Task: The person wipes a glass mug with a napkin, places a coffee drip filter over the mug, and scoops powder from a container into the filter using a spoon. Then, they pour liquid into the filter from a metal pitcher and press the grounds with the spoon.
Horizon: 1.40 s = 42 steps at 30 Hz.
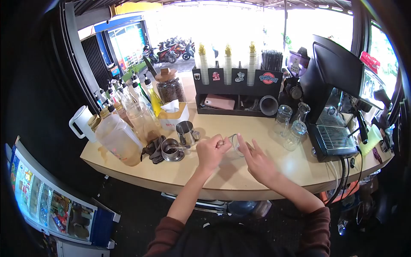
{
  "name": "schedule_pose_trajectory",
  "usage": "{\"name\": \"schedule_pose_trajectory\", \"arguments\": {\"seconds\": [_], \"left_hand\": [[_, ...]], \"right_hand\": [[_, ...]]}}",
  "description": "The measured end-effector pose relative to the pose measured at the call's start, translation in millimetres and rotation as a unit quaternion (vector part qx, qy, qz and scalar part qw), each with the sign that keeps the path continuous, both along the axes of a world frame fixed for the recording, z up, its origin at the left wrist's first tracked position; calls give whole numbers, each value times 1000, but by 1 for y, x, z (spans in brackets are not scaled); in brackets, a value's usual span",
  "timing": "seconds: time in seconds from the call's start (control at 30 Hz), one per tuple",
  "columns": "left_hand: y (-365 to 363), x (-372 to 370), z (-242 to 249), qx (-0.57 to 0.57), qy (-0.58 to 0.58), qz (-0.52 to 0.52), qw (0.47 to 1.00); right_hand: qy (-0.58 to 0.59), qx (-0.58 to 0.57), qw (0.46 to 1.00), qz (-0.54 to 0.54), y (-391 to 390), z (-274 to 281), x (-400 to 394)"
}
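My left hand [210, 153] is closed at the left side of a small clear glass [236, 147] over the middle of the counter. Its curled fingers hide where they grip, and any handle there is out of sight. On the other side, my right hand [260, 163] has its fingers spread, with the index finger up against the glass. Left of my left hand are a metal milk pitcher [185, 132] and a metal cup [170, 150] with a spoon-like handle in it. A dark cloth [153, 149] lies beside that cup.
Several glasses [294, 135] stand to the right, before the espresso machine [336, 128]. A black organizer [235, 92] with stacked cups is at the back. On the left are a plastic jug [117, 139], a tissue box [175, 116], a bean jar [170, 88] and pump bottles [138, 91].
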State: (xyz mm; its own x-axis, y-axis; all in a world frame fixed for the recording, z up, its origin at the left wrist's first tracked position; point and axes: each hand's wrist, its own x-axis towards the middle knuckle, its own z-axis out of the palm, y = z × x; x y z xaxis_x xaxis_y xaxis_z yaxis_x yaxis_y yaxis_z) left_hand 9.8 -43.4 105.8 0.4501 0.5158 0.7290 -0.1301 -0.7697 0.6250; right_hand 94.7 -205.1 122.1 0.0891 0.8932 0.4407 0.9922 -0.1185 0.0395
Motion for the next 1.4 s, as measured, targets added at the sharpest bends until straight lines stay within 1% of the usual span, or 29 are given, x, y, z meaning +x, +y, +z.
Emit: {"name": "schedule_pose_trajectory", "arguments": {"seconds": [0.03,0.1,0.13,0.2,0.23,0.3,0.33,0.4,0.43,0.5,0.53,0.6,0.73,0.8,0.83,0.9,0.93,0.97,1.0,1.03,1.07,1.1,1.13,1.17,1.2,1.3,1.33,1.37,1.4], "left_hand": [[-1,1,-1,0,0,0,1000],[-1,5,-3,90,8,46,995],[-1,5,-5,90,8,45,995],[-1,6,-8,110,22,46,993],[0,7,-10,112,20,44,992],[0,7,-14,58,18,37,997],[-1,6,-14,57,17,36,998],[-3,7,-11,-8,3,4,1000],[-7,7,-10,-8,2,3,1000],[-16,8,-7,25,3,-21,999],[-16,9,-6,26,3,-23,999],[-16,9,-4,10,2,-10,1000],[-6,5,-6,-44,42,-35,998],[-6,4,-9,-131,39,-103,985],[-6,6,-11,-132,39,-104,985],[-9,10,-15,-145,60,-173,972],[-8,13,-20,-145,60,-177,972],[-7,16,-27,-214,45,-200,955],[-8,16,-25,-282,31,-221,933],[-8,15,-22,-281,30,-223,933],[-9,10,-20,-378,38,-264,887],[-10,4,-15,-470,45,-301,828],[-9,2,-12,-470,45,-300,829],[-9,2,-9,-540,49,-288,789],[-7,2,-7,-607,53,-275,744],[5,-3,-12,-584,23,-297,755],[3,-3,-12,-584,25,-297,755],[1,-4,-13,-545,22,-323,773],[-1,-4,-13,-505,18,-348,790]], "right_hand": [[0,0,1000,0,1,2,-5],[135,-92,985,-57,0,11,-16],[135,-91,985,-58,0,13,-16],[318,-119,938,-73,2,22,-10],[317,-117,938,-75,1,23,-1],[525,25,847,85,-3,19,22],[524,25,847,84,0,17,26],[529,129,836,65,4,15,30],[528,130,837,64,8,14,28],[465,10,885,32,14,10,20],[465,12,885,30,11,10,20],[556,37,827,74,6,12,22],[569,40,821,32,-9,30,27],[581,224,778,77,-9,32,33],[581,224,779,76,-7,34,28],[451,223,862,69,0,37,10],[363,110,921,91,6,22,9],[361,111,922,89,1,12,8],[228,102,962,106,-3,8,4],[90,91,984,122,-5,7,3],[-25,125,975,183,-5,9,8],[-24,126,975,183,-9,8,10],[-81,117,971,192,-16,7,12],[-138,108,964,200,-22,6,16],[-139,108,964,201,-29,0,20],[-83,120,972,186,-40,-30,36],[66,192,975,95,-38,-40,40],[213,257,943,1,-37,-48,42],[515,332,790,-19,-27,-40,33]]}}
